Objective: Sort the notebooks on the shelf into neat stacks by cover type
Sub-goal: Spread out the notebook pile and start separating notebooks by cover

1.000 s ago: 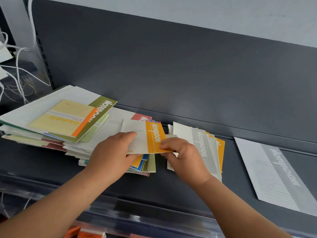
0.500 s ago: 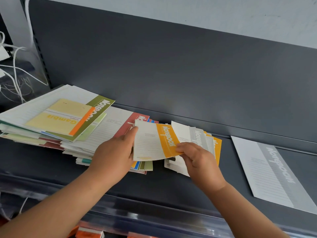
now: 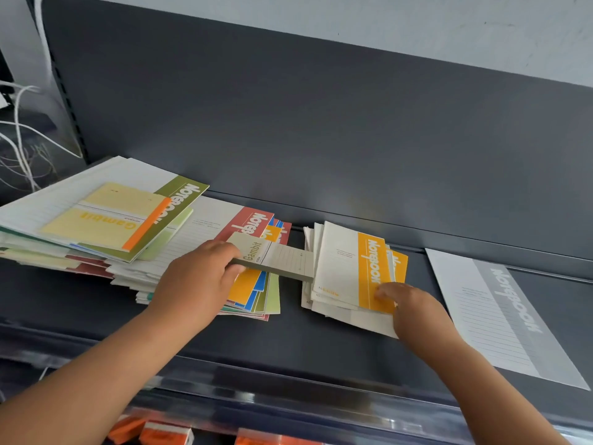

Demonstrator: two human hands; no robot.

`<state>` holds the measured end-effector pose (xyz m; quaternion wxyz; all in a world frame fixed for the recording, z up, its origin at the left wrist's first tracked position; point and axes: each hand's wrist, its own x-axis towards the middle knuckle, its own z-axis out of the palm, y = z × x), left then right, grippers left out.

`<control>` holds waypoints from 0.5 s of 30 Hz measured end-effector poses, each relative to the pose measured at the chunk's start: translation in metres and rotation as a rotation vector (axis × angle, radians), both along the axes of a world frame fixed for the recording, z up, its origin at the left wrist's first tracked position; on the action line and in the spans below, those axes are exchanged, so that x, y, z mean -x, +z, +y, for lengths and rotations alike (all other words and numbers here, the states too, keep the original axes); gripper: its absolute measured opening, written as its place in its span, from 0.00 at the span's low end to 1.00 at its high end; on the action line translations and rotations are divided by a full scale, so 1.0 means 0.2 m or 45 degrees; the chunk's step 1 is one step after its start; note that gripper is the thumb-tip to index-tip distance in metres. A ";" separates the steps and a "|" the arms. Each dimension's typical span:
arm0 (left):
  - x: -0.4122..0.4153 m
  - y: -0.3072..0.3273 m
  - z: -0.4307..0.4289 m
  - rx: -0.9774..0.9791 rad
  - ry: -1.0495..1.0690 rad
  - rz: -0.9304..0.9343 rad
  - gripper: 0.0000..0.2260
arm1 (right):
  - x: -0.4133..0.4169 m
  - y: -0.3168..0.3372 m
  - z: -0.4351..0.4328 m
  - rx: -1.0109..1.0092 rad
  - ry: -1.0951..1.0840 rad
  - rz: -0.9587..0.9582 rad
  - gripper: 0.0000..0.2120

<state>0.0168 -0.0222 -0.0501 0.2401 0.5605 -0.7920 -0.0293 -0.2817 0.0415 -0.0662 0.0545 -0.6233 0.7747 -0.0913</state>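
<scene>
"Gambit" is printed on the yellow notebook (image 3: 106, 216) and the grey notepad (image 3: 272, 256). "Notebook" runs along the orange-banded cover (image 3: 353, 271) and the grey-banded cover (image 3: 503, 313).

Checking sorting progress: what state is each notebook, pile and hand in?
Orange-band notebook: atop the small pile, askew.
Grey Gambit pad: pinched, lifted.
Left hand: gripping the pad.
Right hand: fingertips pressing the orange band.
Left pile: fanned, untidy.
Grey-band notebook: flat, alone.

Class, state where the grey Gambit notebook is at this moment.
In the head view the grey Gambit notebook is centre, gripped by the left hand, between the mixed pile and the orange-striped stack.
</scene>
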 end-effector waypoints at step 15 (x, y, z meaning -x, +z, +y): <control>-0.27 0.07 0.02 0.081 -0.016 0.021 0.16 | -0.61 0.07 -0.25 0.375 0.552 -0.340 0.17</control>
